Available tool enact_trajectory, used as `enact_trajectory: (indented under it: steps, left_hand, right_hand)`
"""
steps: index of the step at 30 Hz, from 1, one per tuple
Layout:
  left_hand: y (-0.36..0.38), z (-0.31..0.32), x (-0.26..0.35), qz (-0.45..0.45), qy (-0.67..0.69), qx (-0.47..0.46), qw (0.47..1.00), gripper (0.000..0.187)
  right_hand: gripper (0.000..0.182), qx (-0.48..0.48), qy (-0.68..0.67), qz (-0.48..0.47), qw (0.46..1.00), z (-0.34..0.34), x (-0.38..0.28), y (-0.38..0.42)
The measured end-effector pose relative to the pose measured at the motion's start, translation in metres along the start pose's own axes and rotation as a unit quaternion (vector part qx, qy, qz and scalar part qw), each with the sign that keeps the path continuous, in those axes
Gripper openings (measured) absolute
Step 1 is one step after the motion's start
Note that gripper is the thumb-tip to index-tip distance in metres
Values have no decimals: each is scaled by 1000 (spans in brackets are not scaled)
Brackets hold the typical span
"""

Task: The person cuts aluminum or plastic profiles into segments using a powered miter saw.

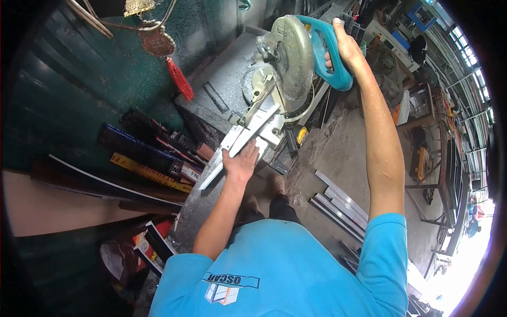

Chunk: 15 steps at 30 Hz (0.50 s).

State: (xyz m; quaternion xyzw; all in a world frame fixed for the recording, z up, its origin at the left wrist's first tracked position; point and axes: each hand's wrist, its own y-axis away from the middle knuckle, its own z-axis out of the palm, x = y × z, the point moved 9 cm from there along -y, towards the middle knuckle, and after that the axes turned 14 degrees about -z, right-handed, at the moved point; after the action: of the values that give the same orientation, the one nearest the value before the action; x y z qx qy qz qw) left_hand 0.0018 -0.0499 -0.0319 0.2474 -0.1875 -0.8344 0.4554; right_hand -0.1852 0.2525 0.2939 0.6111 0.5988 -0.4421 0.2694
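Note:
A miter saw with a pale, dusty blade guard stands on a grey bench, its head raised over the base. My right hand is wrapped round the saw's teal handle, arm stretched far forward. A white metal profile lies slantwise across the saw base and juts out toward me. My left hand rests on this profile near the fence, fingers stretched out flat and thumb spread to the left. The underside of the saw head hides part of the blade.
Long profiles and a yellow level lie at the left by a green wall. From above hangs an ornament with a red tassel. Several metal profiles lie on the dusty floor at right. A metal-framed rack stands beyond.

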Motion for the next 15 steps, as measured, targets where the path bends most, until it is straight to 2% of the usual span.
enact_trajectory:
  steps: [2,4,5,6,7,8,9,10,12,13,14,15]
  left_hand:
    - [0,7,-1,4,8,17,1000,101]
    - [7,26,-2,33,-190,-14,981,89]
    - [11,24,4,60,-308,51,948,69]
    - [17,33,15,126,-479,109,862,49]
    - [39,68,26,317,-691,129,636,45]
    - [61,98,10,467,-811,133,326,44]
    - [55,101,9,475,-844,131,213,59]
    - [44,94,20,477,-843,131,213,59]
    - [15,72,33,385,-894,196,117,65]
    - [6,68,37,338,-912,180,145,69]
    - [3,72,42,340,-912,180,145,69]
    - [2,78,40,352,-909,138,174,68]
  right_hand:
    - [101,0,4,0,1000,1,1,-3]
    - [101,15,21,-3,1000,-2,-1,-1]
    - [101,14,24,-3,1000,-3,-2,-1]
    - [100,14,25,-2,1000,-3,-5,1]
    - [100,13,26,0,1000,-2,-6,3]
    - [100,12,27,1,1000,-1,-4,4]
    - [100,15,25,-2,1000,-1,-4,3]
    - [99,19,24,-6,1000,-1,-5,1]
    - [99,16,18,1,1000,-2,-5,3]
    - [99,12,10,7,1000,-1,-4,3]
    - [99,12,11,5,1000,-1,-6,2]
    - [99,12,10,5,1000,-2,-5,2]
